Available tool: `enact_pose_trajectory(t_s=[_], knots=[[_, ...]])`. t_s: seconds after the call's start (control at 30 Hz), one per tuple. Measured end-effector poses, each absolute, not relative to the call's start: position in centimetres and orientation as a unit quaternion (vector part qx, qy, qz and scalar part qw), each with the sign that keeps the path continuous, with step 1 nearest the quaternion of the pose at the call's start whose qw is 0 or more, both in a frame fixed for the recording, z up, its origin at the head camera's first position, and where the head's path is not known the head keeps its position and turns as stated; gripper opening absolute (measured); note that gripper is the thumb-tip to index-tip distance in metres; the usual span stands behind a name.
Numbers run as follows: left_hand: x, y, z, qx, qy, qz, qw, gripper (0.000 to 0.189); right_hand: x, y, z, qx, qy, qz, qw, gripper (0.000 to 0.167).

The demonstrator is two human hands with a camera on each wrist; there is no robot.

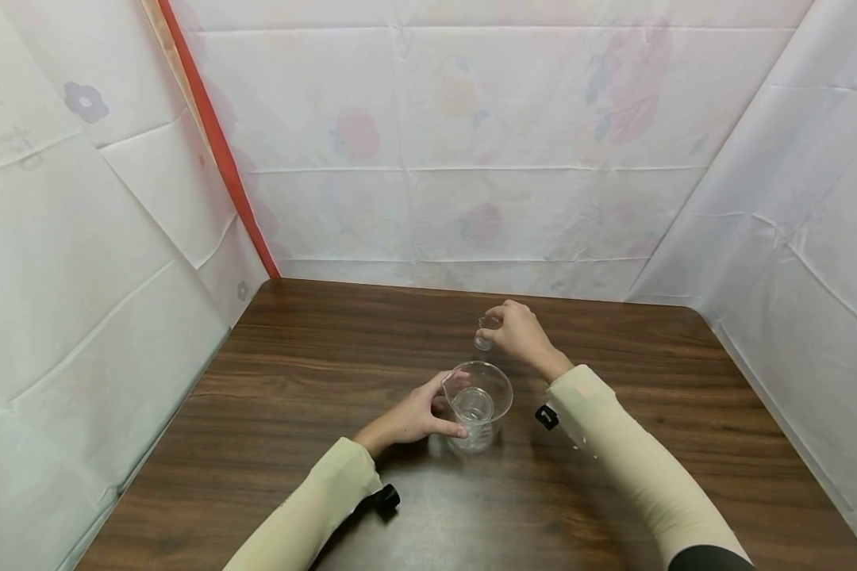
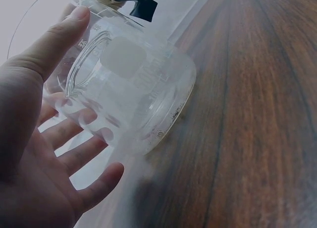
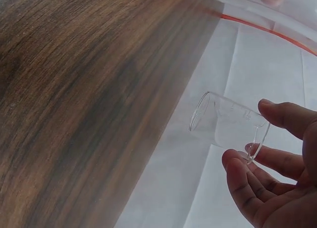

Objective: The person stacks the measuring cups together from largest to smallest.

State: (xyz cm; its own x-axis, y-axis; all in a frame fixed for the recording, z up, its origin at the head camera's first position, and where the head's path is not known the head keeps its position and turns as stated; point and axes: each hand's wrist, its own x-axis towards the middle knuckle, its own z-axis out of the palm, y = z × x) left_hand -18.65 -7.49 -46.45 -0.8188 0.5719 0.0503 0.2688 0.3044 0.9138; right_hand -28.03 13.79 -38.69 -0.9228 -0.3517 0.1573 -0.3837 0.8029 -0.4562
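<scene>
A large clear glass beaker (image 1: 501,394) stands on the brown wooden table, with a smaller glass vessel (image 1: 474,405) nested inside it. My left hand (image 1: 416,414) holds the large beaker from its left side, thumb at the near side and fingers around the far side. White printed marks show on the beaker's wall in the left wrist view. Beyond it, my right hand (image 1: 520,329) pinches a small clear beaker (image 3: 225,120) by its rim between thumb and fingertips. No contents show in this small beaker, whose base points down toward the table in the head view.
The wood-grain table (image 1: 278,396) has white patterned sheets (image 1: 436,214) hanging behind it and at both sides. A red strip (image 1: 217,143) runs down the back left corner. Black devices (image 1: 386,499) are strapped at the wrists over cream sleeves.
</scene>
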Motion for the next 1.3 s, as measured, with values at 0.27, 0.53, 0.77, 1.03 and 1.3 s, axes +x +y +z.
enact_pose_trajectory(t_s=[0.27, 0.53, 0.77, 1.03, 1.3], knots=[[-18.8, -7.5, -46.7, 0.269, 0.792, 0.530, 0.140, 0.084, -27.9, 13.7, -38.3, 0.194, -0.948, 0.251, 0.029, 0.040], [-18.8, -7.5, -46.6, 0.263, 0.794, 0.527, 0.148, 0.084, -27.7, 13.5, -38.0, 0.198, -0.947, 0.250, 0.037, 0.041], [-18.2, -7.4, -44.8, 0.263, 0.792, 0.525, 0.167, 0.082, -27.4, 13.4, -37.6, 0.200, -0.947, 0.246, 0.045, 0.040], [-17.3, -7.4, -43.0, 0.268, 0.791, 0.528, 0.157, 0.078, -27.0, 13.4, -37.3, 0.205, -0.945, 0.246, 0.059, 0.039], [-17.3, -7.4, -43.3, 0.264, 0.791, 0.530, 0.157, 0.078, -26.6, 13.5, -37.2, 0.216, -0.940, 0.256, 0.071, 0.036]])
